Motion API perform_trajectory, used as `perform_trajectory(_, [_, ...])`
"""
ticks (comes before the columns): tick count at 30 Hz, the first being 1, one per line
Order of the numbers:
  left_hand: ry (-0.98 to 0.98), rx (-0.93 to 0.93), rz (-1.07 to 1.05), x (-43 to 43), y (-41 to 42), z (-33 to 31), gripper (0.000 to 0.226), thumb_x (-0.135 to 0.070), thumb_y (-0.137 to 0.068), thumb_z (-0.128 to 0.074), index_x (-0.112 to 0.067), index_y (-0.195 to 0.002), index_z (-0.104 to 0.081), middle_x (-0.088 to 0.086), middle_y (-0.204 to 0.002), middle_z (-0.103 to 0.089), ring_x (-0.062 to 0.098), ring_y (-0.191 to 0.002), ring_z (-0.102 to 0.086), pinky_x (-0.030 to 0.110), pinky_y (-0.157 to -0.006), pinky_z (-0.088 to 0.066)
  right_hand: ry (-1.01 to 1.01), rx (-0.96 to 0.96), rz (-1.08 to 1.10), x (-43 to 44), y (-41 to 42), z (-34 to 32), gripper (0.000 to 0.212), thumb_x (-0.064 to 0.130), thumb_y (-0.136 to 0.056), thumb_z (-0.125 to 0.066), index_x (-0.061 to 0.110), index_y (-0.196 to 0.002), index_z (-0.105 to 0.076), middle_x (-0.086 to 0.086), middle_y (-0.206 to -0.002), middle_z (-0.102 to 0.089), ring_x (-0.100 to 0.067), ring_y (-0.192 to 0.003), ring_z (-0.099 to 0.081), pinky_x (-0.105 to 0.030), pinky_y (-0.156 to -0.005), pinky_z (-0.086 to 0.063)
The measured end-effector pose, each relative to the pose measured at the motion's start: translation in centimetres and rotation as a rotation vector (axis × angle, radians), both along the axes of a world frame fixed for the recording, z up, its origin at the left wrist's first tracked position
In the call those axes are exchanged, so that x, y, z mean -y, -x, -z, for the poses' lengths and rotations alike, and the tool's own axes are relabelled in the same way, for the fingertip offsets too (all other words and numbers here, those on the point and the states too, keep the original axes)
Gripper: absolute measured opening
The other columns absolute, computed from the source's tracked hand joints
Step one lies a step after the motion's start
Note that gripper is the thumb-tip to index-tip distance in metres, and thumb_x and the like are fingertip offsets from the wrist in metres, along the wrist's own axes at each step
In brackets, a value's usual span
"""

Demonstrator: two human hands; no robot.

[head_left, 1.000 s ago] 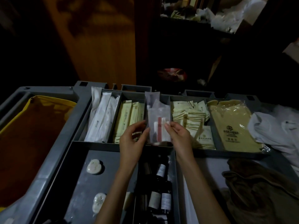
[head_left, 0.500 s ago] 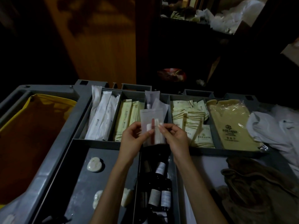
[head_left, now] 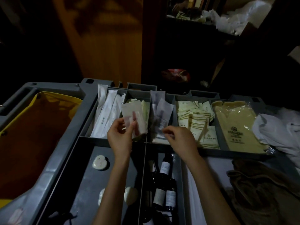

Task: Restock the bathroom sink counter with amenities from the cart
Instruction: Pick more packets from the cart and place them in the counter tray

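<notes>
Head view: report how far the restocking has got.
Done: nothing shows; no sink counter in view. In hand: the left grip holds one clear packet over the cart; the right grip is at the stocked packets, hold unclear. Left: carrying amenities to the counter.

We find the cart [head_left: 53, 169] laid out so: sachets [head_left: 194, 117] at twelve o'clock, bottles [head_left: 164, 189] at six, soaps [head_left: 99, 162] at seven, a bag [head_left: 32, 135] at nine, linen [head_left: 276, 132] at three.
</notes>
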State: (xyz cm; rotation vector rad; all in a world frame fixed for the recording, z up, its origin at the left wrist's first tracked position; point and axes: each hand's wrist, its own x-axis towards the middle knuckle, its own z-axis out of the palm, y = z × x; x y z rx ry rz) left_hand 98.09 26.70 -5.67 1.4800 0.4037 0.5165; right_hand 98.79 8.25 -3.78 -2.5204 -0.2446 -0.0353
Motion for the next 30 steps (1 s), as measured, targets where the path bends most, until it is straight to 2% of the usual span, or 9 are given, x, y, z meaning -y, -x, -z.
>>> perform_trajectory(2, [0.016, 0.004, 0.006, 0.1, -0.1, 0.0, 0.016, -0.008, -0.078, -0.076, -0.012, -0.091, -0.067, 0.005, -0.086, -0.071, 0.011, -0.077, -0.066, 0.015, -0.063, -0.049, 0.191, -0.083, -0.076, -0.2, -0.6, -0.3, 0.024, 0.022, -0.089, -0.064, 0.023, -0.113, -0.069, 0.001, -0.108, -0.071, -0.017, -0.099, -0.065, -0.03, -0.083, -0.051])
perform_trajectory(4, [0.024, 0.004, 0.005, 0.1, -0.1, 0.0, 0.016, -0.008, -0.078, -0.076, -0.013, -0.091, -0.067, 0.005, -0.085, -0.071, 0.011, -0.076, -0.066, 0.015, -0.062, -0.049, 0.283, -0.144, -0.113, -0.4, -1.1, -0.7, 0.025, 0.024, -0.088, -0.066, 0.022, -0.113, -0.068, -0.002, -0.109, -0.07, -0.021, -0.102, -0.064, -0.035, -0.086, -0.051])
perform_trajectory(10, [0.035, -0.004, -0.034, -0.3, -0.1, 0.0, 0.015, -0.01, -0.079, -0.076, -0.015, -0.09, -0.067, 0.006, -0.087, -0.071, 0.014, -0.08, -0.067, 0.019, -0.066, -0.051, 0.181, -0.107, -0.212, -1.0, -2.3, -1.4, 0.028, 0.021, -0.089, -0.066, 0.021, -0.116, -0.068, -0.001, -0.112, -0.07, -0.018, -0.102, -0.064, -0.033, -0.089, -0.051])
perform_trajectory(12, [0.035, -0.006, -0.037, -0.3, -0.2, 0.2, 0.015, -0.009, -0.078, -0.076, -0.016, -0.089, -0.067, 0.007, -0.088, -0.071, 0.016, -0.081, -0.067, 0.022, -0.068, -0.051, 0.222, -0.008, -0.276, -1.6, -3.4, -1.1, 0.027, 0.017, -0.092, -0.059, 0.021, -0.118, -0.067, 0.0, -0.119, -0.066, -0.018, -0.111, -0.058, -0.031, -0.093, -0.046])
perform_trajectory(15, [0.025, 0.001, -0.016, -0.1, -0.1, 0.1, 0.016, -0.008, -0.079, -0.075, -0.02, -0.086, -0.066, 0.004, -0.086, -0.07, 0.013, -0.08, -0.066, 0.018, -0.066, -0.05, 0.399, 0.063, -0.392, -2.2, -5.3, -0.1, 0.037, 0.007, -0.092, -0.051, 0.017, -0.127, -0.061, 0.0, -0.134, -0.056, -0.02, -0.125, -0.043, -0.031, -0.103, -0.027])
perform_trajectory(20, [0.013, -0.008, 0.013, 0.5, 0.1, -0.3, 0.015, -0.006, -0.08, -0.074, -0.009, -0.092, -0.066, 0.003, -0.086, -0.069, -0.001, -0.071, -0.064, 0.011, -0.06, -0.047, 0.57, 0.035, -0.416, -1.4, -7.6, 0.9, 0.033, 0.009, -0.09, -0.045, 0.014, -0.116, -0.064, -0.006, -0.117, -0.063, -0.024, -0.123, -0.046, -0.028, -0.109, -0.005])
perform_trajectory(24, [0.016, -0.012, 0.018, 0.6, 0.1, -0.2, 0.015, -0.006, -0.081, -0.073, -0.01, -0.093, -0.066, 0.003, -0.088, -0.069, -0.001, -0.073, -0.064, 0.012, -0.061, -0.048, 0.518, 0.024, -0.394, -0.6, -8.7, 1.1, 0.034, 0.015, -0.095, -0.043, 0.027, -0.119, -0.064, -0.007, -0.107, -0.064, -0.022, -0.12, -0.044, -0.03, -0.111, -0.002])
perform_trajectory(27, [0.018, -0.009, 0.032, 0.5, 0.1, 0.2, 0.014, -0.008, -0.081, -0.074, -0.015, -0.091, -0.066, 0.006, -0.09, -0.07, 0.011, -0.079, -0.066, 0.015, -0.062, -0.05, 0.57, -0.023, -0.379, -0.8, -8.8, 1.7, 0.03, 0.026, -0.099, -0.042, 0.024, -0.125, -0.058, -0.01, -0.107, -0.061, -0.026, -0.121, -0.042, -0.035, -0.111, -0.004])
perform_trajectory(30, [0.004, -0.021, 0.038, 0.5, 0.1, 0.4, 0.015, -0.009, -0.081, -0.074, -0.015, -0.092, -0.067, 0.007, -0.09, -0.07, 0.014, -0.08, -0.066, 0.017, -0.064, -0.05, 0.639, -0.033, -0.377, -1.2, -8.8, 1.6, 0.04, 0.03, -0.095, -0.047, 0.025, -0.135, -0.049, -0.013, -0.109, -0.061, -0.03, -0.121, -0.043, -0.036, -0.112, -0.006])
